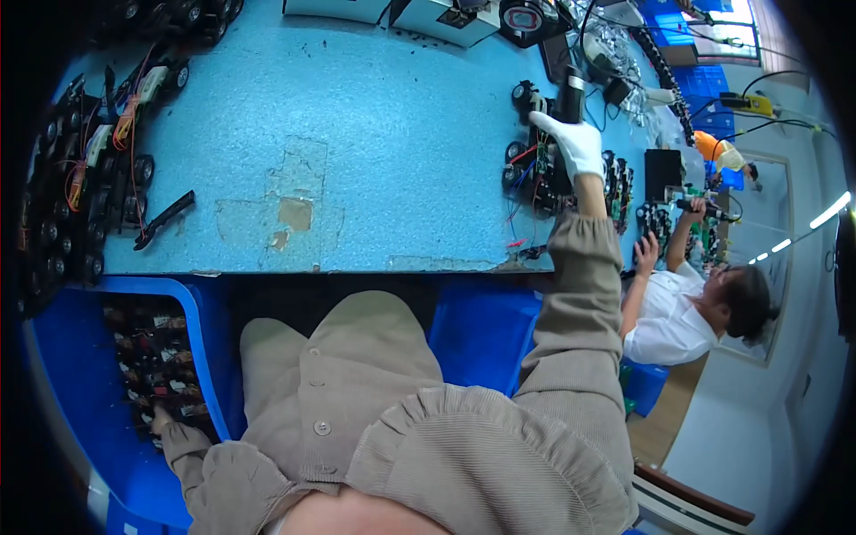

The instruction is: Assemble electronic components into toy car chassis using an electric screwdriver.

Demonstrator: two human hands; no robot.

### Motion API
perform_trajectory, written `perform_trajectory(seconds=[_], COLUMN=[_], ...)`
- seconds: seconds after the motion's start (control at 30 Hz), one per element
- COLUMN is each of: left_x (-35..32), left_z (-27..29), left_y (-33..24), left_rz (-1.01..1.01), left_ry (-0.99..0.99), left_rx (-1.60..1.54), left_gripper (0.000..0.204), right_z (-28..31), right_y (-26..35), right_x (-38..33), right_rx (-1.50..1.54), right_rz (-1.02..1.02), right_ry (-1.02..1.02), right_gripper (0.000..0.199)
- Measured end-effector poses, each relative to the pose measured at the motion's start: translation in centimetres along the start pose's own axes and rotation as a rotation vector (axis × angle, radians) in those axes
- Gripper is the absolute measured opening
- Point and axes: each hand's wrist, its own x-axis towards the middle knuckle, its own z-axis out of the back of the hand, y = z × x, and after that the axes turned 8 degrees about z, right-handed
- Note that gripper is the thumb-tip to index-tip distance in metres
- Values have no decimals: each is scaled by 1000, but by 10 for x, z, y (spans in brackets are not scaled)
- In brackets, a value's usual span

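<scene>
My right hand [575, 147], in a white glove, is at the right side of the blue table, closed around a black cylindrical electric screwdriver [573, 89] with a pale band. Below and beside it is a toy car chassis [526, 165] with black wheels and red and blue wires; the hand covers part of it. My left hand [162, 421] reaches down into a blue bin [192, 330] at the lower left. Dark small car assemblies [152, 357] fill that bin, and the hand's fingers are hidden among them.
Rows of wheeled chassis [80, 196] line the table's left side. A black strip-shaped part [165, 218] lies near them. White boxes [446, 22] stand at the far edge. Another blue bin [481, 330] is under the table. A co-worker [682, 303] sits at the right.
</scene>
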Motion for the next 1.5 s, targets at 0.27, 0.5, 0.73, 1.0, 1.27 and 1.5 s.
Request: perform_trajectory(seconds=[0.27,0.5,0.73,1.0,1.27,1.5], left_x=[-134,-312,-298,-297,-271,-221], left_z=[147,100,102,88,74,81], left_y=[-383,-541,-550,-553,-577,-561], left_rz=[-669,-1995,-2138,-2080,-901,122], left_ry=[83,522,607,804,1115,1834], left_rx=[-891,-460,-212,-246,-965,-613], left_gripper=[31,45,24,21,22,35], right_z=[-45,-104,-129,-102,-37,-76], right_y=[76,136,123,137,112,81], right_x=[-53,-87,-86,-79,-56,-114], right_rx=[238,379,627,644,1185,1007], right_rz=[178,345,446,418,65,69], right_ry=[293,628,661,652,395,514], right_gripper=[39,34,35,32,32,24])
